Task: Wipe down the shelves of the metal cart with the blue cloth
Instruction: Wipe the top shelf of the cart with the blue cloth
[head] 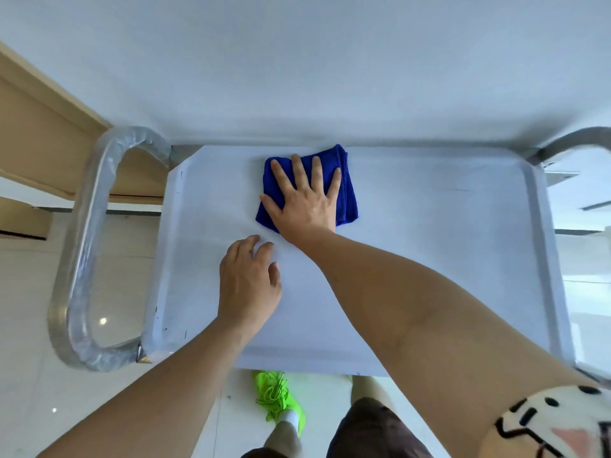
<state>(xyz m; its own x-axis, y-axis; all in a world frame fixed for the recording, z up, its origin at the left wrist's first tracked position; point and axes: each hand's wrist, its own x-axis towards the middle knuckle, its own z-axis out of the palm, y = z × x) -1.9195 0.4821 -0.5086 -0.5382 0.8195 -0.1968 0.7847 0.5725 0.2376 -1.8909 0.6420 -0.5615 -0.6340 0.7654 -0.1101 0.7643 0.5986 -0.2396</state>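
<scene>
The metal cart's top shelf point(413, 246) is a pale flat tray with a raised rim, seen from above. A folded blue cloth point(345, 180) lies near the shelf's far edge, left of centre. My right hand point(305, 200) presses flat on the cloth with its fingers spread and straight. My left hand point(248, 279) rests on the bare shelf nearer to me, fingertips touching the surface and fingers loosely bent, holding nothing. The lower shelves are hidden under the top one.
A plastic-wrapped tubular handle point(79, 259) loops off the cart's left end; another metal handle point(575, 143) shows at the right. A white wall rises just behind the cart. Wooden furniture point(39, 143) stands at the left. My green shoe point(281, 401) is below the near edge.
</scene>
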